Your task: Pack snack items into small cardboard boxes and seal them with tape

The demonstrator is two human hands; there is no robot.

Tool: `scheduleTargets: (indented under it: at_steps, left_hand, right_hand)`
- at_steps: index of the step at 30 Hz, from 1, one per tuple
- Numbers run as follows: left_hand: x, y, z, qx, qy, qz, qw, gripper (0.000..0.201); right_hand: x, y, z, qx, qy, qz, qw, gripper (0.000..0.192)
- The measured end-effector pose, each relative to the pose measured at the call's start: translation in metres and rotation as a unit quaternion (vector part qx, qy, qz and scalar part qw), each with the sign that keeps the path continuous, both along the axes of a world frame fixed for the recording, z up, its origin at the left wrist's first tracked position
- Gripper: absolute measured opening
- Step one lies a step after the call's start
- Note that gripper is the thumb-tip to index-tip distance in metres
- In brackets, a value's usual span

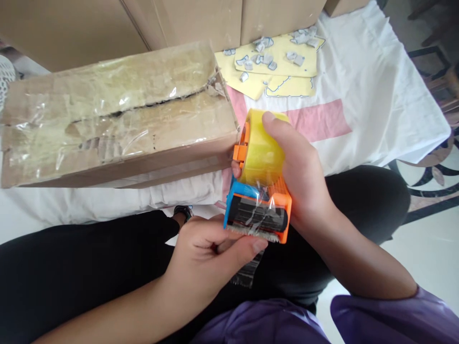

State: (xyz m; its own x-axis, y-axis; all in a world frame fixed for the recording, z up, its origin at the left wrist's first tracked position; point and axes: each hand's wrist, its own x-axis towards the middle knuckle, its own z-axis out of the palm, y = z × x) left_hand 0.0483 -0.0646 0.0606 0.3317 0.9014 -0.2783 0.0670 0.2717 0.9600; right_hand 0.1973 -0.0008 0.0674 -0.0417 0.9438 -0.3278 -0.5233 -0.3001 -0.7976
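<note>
Little open room at centre frame: the tape dispenser (258, 200) sat just off the right end of the long cardboard box (114, 119), whose near edge ran along the fold of the white cloth (376, 95) on which it lay, and directly above the person's dark-clad lap. More free space lay to the right, over the cloth's pink band and the patterned floor (430, 181) beyond its edge. Larger cartons (143, 24) were cut off by the top of the frame; the box's left end ran out at the left edge. Yellow sheets (276, 67) with small grey scraps lay upper centre, their detail too small to read. Right hand (301, 172) was wrapped around the yellow tape roll from the right, thumb on top, fingertips hidden behind it. Left hand (208, 248) was closed, pinching the clear tape end at the serrated edge; the strip hung wrinkled below. Dispenser was orange with a blue side and a dark roller.
</note>
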Motion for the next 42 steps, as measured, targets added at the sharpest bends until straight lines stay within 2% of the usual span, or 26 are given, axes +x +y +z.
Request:
scheduleTargets:
  at_steps: [12,19,25,30,36,42]
  left_hand:
    - [0.0003,0.0004,0.0022,-0.003,0.007,0.001,1.0,0.021]
    - [0.0,0.0029,0.0013,0.017,0.021,0.002,1.0,0.022]
    - [-0.0023,0.0021,0.0022,0.028,0.03,-0.012,0.999,0.033]
    - [-0.0025,0.0016,0.0009,0.023,0.029,-0.013,0.999,0.037]
    - [-0.0001,0.002,-0.0017,-0.007,0.014,0.002,1.0,0.022]
    - [0.0009,0.0031,-0.005,0.022,-0.002,-0.007,1.0,0.042]
  right_hand:
    - [-0.0018,0.005,-0.0053,-0.047,-0.009,-0.019,0.999,0.023]
    - [-0.0023,-0.0007,0.0007,-0.014,0.008,0.003,1.0,0.027]
    - [-0.0014,0.0026,-0.0026,-0.045,0.022,-0.017,0.999,0.024]
    - [-0.0007,-0.0005,-0.0001,-0.022,0.02,0.001,1.0,0.027]
    - [-0.001,0.0014,-0.0015,-0.04,0.024,-0.004,0.999,0.025]
    - [0.0001,0.0001,0.0029,-0.056,0.039,-0.004,0.998,0.027]
